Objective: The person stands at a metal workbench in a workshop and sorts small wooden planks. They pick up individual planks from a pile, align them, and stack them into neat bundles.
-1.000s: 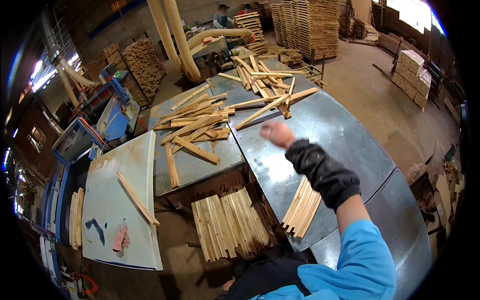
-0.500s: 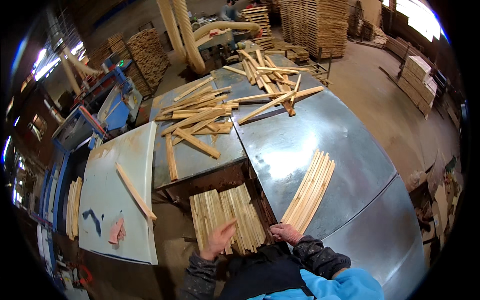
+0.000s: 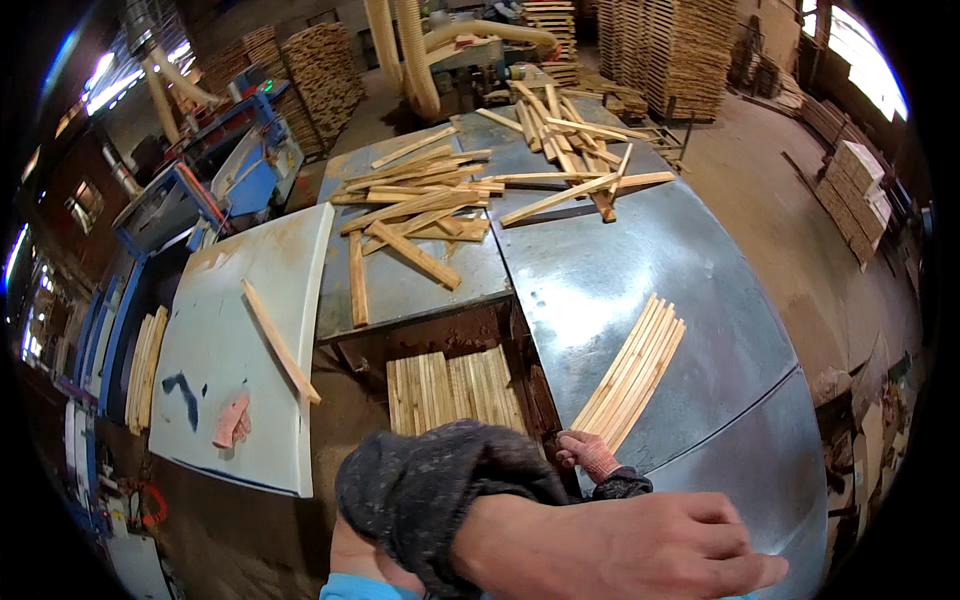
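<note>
My left hand (image 3: 665,545) is bare and close to the camera, its forearm stretched across to the right. Its fingers are bent downward, and whatever is under them is hidden. My right hand (image 3: 590,455) wears a pinkish work glove and is at the metal table's inner edge, by the near ends of a row of thin wooden strips (image 3: 635,370). The gloved fingers are curled; anything inside them cannot be made out. Below the table's edge, more strips (image 3: 455,390) lie side by side in a stack, partly covered by my left sleeve (image 3: 440,490).
Loose wooden strips lie jumbled on the metal table (image 3: 640,260) in a left pile (image 3: 415,205) and a far pile (image 3: 565,140). On the white board (image 3: 245,350) at left are one strip (image 3: 280,340) and a pink glove (image 3: 233,420). Stacked lumber (image 3: 690,60) stands behind.
My left hand has left the stacked strips and swung right, across and nearer to the camera, its fingers now bent. My gloved right hand stays by the row's near end, fingers more curled.
</note>
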The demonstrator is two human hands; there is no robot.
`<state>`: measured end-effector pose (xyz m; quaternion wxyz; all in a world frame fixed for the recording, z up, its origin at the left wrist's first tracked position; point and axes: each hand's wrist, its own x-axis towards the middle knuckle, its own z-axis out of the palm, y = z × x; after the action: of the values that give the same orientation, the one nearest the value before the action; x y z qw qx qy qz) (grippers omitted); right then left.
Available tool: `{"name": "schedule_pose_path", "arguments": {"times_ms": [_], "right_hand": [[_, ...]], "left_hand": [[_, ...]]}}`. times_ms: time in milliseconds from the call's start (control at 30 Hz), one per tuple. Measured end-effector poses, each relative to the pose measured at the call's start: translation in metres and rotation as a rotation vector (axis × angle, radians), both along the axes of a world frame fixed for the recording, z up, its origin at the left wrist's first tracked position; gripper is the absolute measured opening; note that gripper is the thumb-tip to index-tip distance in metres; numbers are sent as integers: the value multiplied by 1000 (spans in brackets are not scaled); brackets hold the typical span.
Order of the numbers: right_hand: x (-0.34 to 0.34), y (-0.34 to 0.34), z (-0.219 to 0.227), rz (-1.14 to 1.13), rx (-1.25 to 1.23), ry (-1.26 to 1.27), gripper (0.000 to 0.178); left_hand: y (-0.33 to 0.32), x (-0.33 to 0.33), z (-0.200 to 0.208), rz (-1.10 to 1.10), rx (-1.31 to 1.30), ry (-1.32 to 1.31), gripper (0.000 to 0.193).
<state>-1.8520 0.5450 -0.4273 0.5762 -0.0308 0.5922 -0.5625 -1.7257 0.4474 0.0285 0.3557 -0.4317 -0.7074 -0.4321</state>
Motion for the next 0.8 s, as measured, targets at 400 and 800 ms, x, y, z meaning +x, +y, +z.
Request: {"name": "schedule_pose_path", "arguments": {"times_ms": [400,800], "right_hand": [[25,-20,3,164,34,144,51],[52,-3,21,101,50,164,43]], "left_hand": [[-63,35,3,-399,47,-316,67],[-136,143,-255,475,957,-1178,54]]}}
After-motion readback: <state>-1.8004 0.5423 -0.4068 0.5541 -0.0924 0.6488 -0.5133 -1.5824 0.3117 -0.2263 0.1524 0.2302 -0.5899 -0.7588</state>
